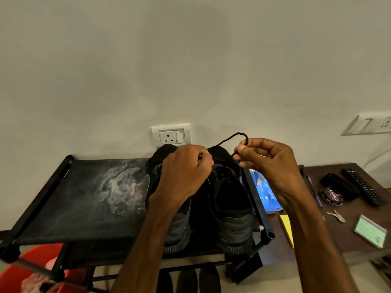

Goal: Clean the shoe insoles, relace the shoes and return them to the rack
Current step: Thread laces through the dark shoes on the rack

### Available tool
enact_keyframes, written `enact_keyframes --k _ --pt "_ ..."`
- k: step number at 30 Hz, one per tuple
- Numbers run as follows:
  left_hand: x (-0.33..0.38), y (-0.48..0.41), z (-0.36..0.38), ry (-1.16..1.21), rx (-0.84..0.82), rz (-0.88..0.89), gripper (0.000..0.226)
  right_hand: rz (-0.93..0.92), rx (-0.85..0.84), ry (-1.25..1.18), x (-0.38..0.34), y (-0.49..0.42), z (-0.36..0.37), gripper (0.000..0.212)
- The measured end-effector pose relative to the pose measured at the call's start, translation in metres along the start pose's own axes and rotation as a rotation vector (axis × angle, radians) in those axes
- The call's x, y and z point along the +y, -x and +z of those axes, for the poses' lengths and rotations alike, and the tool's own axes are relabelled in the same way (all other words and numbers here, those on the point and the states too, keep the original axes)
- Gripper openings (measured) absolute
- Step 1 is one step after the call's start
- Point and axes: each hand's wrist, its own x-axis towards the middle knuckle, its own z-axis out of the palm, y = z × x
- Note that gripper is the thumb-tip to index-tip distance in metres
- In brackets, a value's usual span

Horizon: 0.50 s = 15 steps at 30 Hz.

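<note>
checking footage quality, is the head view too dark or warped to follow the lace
Head view: dim light; the black shoes blur into the dark rack, but the lace stands out against the pale wall; wide-angle bows the rack's edges; left hand and right hand sharp.

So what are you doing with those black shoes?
A person is lacing a pair of black shoes that stand on top of the rack. The right hand pinches a loop of the lace, lifted above the shoes. The left hand is curled over the shoes' tongues and seems to hold the lace lower down. The tying is not finished.
</note>
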Motion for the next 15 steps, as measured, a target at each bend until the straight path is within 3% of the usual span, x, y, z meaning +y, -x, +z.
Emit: enact_keyframes --k 4,7,11,15 --pt "-0.012 0.001 0.002 -0.271 -0.073 -0.001 0.026 0.042 0.048 0.245 0.006 -0.002 -0.005 0.035" --pt "-0.015 -0.001 -0.002 -0.205 -0.154 0.036 0.018 0.05 0.112 0.403 0.012 -0.001 -0.013 0.055" --pt "-0.001 -0.003 -0.002 -0.136 -0.275 0.13 0.039 -0.043 -0.022 0.443 0.007 0.0 -0.017 0.019" --pt "0.016 -0.003 0.008 -0.221 -0.339 0.233 0.056 -0.047 -0.215 0.572 0.006 0.0 -0.02 0.027"
